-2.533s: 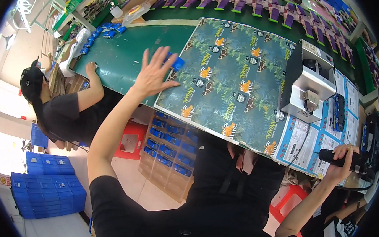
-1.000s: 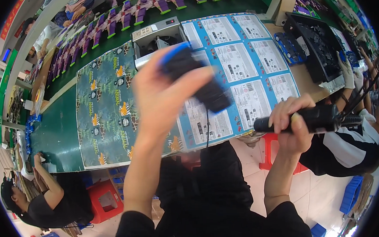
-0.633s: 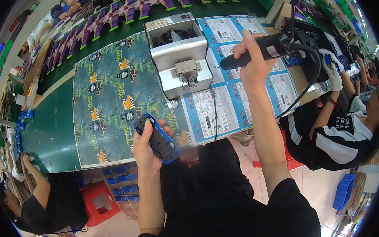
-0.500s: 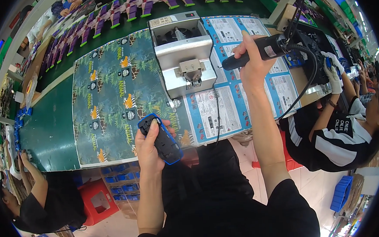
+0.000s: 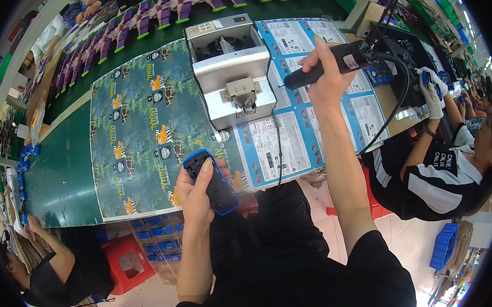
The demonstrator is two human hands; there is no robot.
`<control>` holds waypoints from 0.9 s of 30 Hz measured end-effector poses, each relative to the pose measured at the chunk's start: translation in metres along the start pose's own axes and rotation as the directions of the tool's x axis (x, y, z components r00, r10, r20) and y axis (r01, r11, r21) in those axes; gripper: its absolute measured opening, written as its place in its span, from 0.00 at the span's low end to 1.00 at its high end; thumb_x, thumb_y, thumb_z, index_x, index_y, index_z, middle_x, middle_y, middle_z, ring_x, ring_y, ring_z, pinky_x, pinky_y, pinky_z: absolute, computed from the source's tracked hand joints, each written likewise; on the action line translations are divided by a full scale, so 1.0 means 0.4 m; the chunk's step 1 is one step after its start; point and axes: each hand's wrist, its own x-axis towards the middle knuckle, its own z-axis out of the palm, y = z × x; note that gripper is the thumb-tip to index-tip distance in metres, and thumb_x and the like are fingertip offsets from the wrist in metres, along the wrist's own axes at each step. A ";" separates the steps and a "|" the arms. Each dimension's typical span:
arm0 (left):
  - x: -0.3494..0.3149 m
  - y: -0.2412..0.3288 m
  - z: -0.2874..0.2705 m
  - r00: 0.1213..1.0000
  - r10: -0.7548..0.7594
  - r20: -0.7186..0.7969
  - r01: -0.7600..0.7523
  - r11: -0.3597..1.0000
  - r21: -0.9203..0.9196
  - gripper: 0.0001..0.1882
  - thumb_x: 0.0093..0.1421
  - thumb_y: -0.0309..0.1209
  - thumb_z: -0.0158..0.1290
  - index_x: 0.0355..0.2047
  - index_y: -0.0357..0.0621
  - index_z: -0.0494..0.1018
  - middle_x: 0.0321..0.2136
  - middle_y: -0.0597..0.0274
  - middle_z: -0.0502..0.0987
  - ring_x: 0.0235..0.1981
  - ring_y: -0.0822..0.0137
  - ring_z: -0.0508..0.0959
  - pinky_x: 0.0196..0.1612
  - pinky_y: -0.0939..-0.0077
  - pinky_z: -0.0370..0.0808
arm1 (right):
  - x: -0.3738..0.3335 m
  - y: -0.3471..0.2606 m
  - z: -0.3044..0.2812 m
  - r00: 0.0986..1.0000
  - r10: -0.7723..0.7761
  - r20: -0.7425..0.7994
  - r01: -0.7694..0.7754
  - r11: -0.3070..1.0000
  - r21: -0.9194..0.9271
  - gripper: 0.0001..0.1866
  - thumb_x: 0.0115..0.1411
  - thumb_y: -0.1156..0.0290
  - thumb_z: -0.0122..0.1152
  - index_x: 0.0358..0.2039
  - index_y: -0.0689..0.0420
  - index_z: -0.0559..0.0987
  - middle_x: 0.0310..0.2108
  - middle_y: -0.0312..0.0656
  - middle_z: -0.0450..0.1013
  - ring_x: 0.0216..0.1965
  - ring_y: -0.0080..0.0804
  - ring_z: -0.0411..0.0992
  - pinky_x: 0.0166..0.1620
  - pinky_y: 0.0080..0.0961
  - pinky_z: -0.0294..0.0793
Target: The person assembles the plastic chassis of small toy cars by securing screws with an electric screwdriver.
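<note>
My left hand [image 5: 194, 201] is closed round a long black plastic casing [image 5: 221, 193] with a blue rim. The thumb presses on its dark face, close to the upper end, and the casing is held just over the table's front edge. My right hand [image 5: 330, 86] grips a black electric screwdriver [image 5: 350, 58], whose thin bit points left. Between the two hands, farther back, stands a silver metal screw feeder [image 5: 232, 70]. The screwdriver's bit is to the right of this machine and apart from it.
Printed sheets [image 5: 132, 132] cover much of the green table [image 5: 61, 170]. A black cable [image 5: 408, 81] loops from the screwdriver. Purple-and-green toy pieces [image 5: 184, 11] line the far belt. Co-workers sit left and right, one with a gloved hand [image 5: 433, 100]. A red stool [image 5: 130, 264] stands lower left.
The casing in my left hand has turned slightly and shifted a little to the right. My right hand keeps its hold on the screwdriver. The whole view has shifted slightly.
</note>
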 end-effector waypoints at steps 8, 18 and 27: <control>-0.003 -0.013 0.003 1.000 0.027 0.006 -0.027 1.000 0.010 0.13 0.62 0.31 0.59 0.43 0.40 0.71 0.34 0.54 0.80 0.30 0.67 0.81 0.32 0.73 0.80 | 0.005 -0.048 -0.017 0.999 0.020 -0.025 -0.016 0.989 0.145 0.08 0.56 0.75 0.64 0.27 0.60 0.71 0.15 0.40 0.68 0.14 0.28 0.67 0.24 0.29 0.74; -0.010 -0.014 0.003 0.998 0.049 0.051 -0.050 0.999 0.018 0.13 0.62 0.30 0.58 0.44 0.40 0.70 0.34 0.55 0.80 0.32 0.69 0.80 0.32 0.74 0.79 | -0.002 -0.217 -0.086 0.930 0.269 0.252 -0.367 0.732 0.574 0.15 0.63 0.57 0.56 0.28 0.55 0.76 0.18 0.32 0.60 0.20 0.23 0.59 0.31 0.24 0.60; -0.019 -0.018 0.006 0.994 0.092 0.057 -0.095 0.994 0.053 0.13 0.62 0.30 0.58 0.44 0.38 0.71 0.33 0.58 0.80 0.31 0.72 0.79 0.34 0.76 0.78 | -0.029 -0.241 -0.049 0.884 0.323 0.339 -0.467 0.571 0.675 0.15 0.63 0.60 0.58 0.29 0.59 0.72 0.18 0.30 0.58 0.19 0.19 0.57 0.30 0.20 0.59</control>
